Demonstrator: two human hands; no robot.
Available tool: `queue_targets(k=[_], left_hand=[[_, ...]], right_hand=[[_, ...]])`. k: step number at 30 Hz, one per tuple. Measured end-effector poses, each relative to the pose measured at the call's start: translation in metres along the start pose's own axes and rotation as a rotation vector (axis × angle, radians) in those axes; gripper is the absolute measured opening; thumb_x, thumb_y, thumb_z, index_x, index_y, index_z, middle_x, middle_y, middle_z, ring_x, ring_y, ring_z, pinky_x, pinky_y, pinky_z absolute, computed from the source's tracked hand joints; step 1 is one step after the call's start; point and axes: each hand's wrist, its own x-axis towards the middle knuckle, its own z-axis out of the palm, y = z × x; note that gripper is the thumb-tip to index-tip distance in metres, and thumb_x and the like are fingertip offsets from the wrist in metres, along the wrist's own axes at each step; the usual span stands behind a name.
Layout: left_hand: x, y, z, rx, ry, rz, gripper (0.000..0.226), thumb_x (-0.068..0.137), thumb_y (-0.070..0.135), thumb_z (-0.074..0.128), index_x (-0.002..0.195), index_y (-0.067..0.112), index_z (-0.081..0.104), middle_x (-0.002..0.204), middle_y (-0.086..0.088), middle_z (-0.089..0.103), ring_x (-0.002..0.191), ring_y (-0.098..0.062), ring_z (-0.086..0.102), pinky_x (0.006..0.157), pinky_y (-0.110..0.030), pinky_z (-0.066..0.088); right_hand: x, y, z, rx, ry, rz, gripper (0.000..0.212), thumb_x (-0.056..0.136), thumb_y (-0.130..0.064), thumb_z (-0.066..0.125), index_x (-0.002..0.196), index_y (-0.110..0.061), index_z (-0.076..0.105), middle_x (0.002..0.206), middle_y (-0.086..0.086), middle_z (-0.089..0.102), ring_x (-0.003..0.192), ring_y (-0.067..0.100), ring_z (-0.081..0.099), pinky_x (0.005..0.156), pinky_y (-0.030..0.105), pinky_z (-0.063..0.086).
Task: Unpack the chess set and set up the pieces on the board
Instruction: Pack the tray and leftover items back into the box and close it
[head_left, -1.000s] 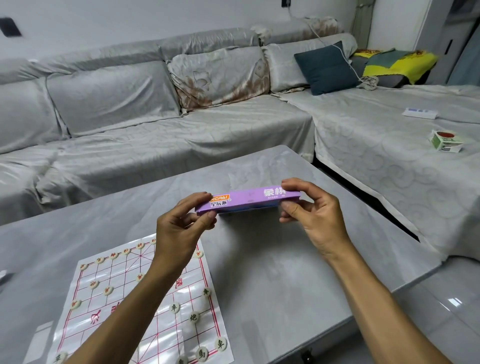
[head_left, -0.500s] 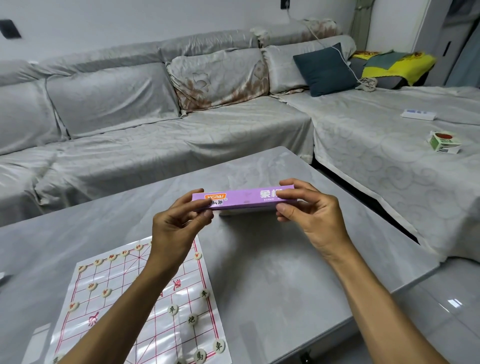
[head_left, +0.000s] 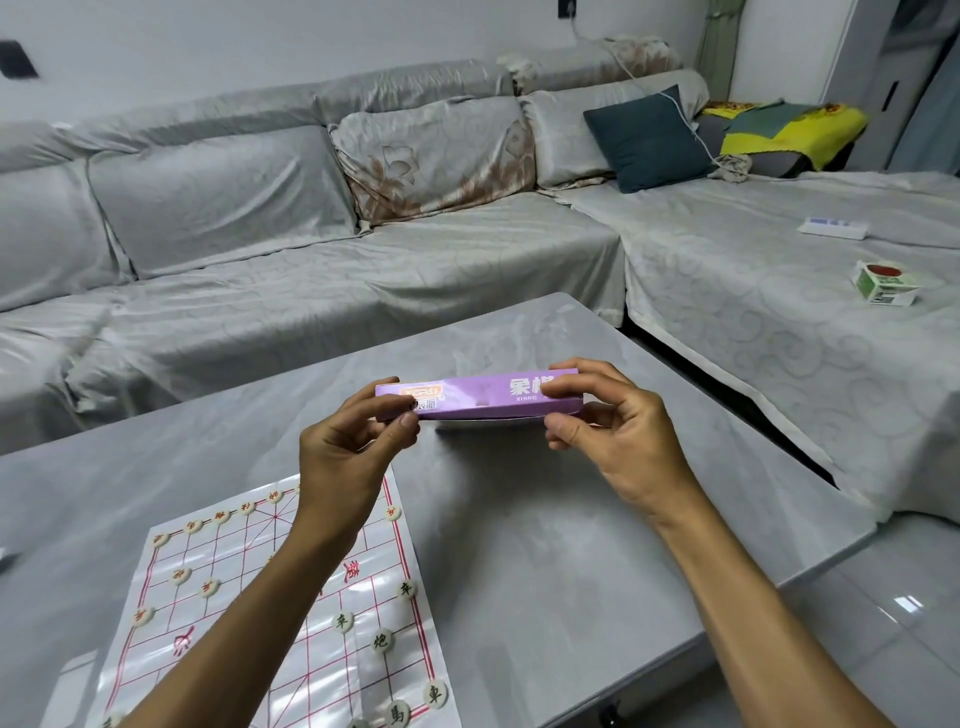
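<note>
Here, the purple chess box (head_left: 478, 395) is held in the air above the middle of the worktop (head_left: 545, 545), pinched at both ends.

The left hand (head_left: 348, 457) closes its fingers (head_left: 410, 418) on the near-left end and the right hand (head_left: 618, 431) grips the far-right end; a pale edge shows under the box, perhaps a tray sliding out, though that is hard to tell. If it slips free, any pieces left inside could spill and roll off the worktop's right edge, or the box could drop onto the board (head_left: 270, 613) near the front-left corner and scatter the round pieces (head_left: 380, 642) set there. The left forearm hides the board's middle, its near rows are cut off, and the box's contents are out of sight.
</note>
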Motion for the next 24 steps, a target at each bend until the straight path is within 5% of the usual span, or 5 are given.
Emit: queue_targets(k=[12,17,20,24], left_hand=[[-0.001,-0.003,-0.001,0.0,-0.023,-0.021,0.021,0.074,0.013,0.074,0.095,0.013,0.075,0.118,-0.003,0.067,0.086,-0.034,0.069,0.082,-0.04,0.058],[-0.003,-0.005,0.002,0.013,-0.01,-0.088,0.037,0.075,0.002,0.077,0.106,0.021,0.07,0.102,0.005,0.073,0.083,-0.035,0.069,0.077,-0.035,0.06],[-0.006,-0.01,0.004,0.05,-0.026,-0.159,0.046,0.076,0.015,0.079,0.116,0.03,0.064,0.101,0.009,0.072,0.082,-0.03,0.069,0.067,-0.028,0.058],[-0.012,-0.016,0.01,0.17,-0.044,-0.097,0.041,0.069,0.029,0.079,0.108,0.032,0.065,0.114,0.002,0.063,0.082,-0.021,0.07,0.068,-0.028,0.059]], right_hand=[[-0.002,0.0,0.002,-0.016,0.079,0.007,0.011,0.079,0.001,0.076,0.085,-0.008,0.076,0.111,0.004,0.065,0.059,0.024,0.066,0.059,0.032,0.057],[-0.003,0.0,0.005,0.039,0.084,0.101,0.031,0.082,0.005,0.071,0.104,-0.015,0.06,0.103,-0.004,0.066,0.059,0.015,0.066,0.058,0.032,0.058],[-0.004,0.005,0.004,0.005,0.059,0.141,0.028,0.083,0.005,0.07,0.103,-0.01,0.058,0.098,-0.009,0.068,0.062,0.009,0.066,0.06,0.036,0.059],[-0.004,0.009,-0.001,-0.101,0.029,0.164,0.023,0.082,0.01,0.068,0.088,-0.009,0.056,0.103,0.009,0.063,0.049,0.006,0.055,0.05,0.033,0.055]])
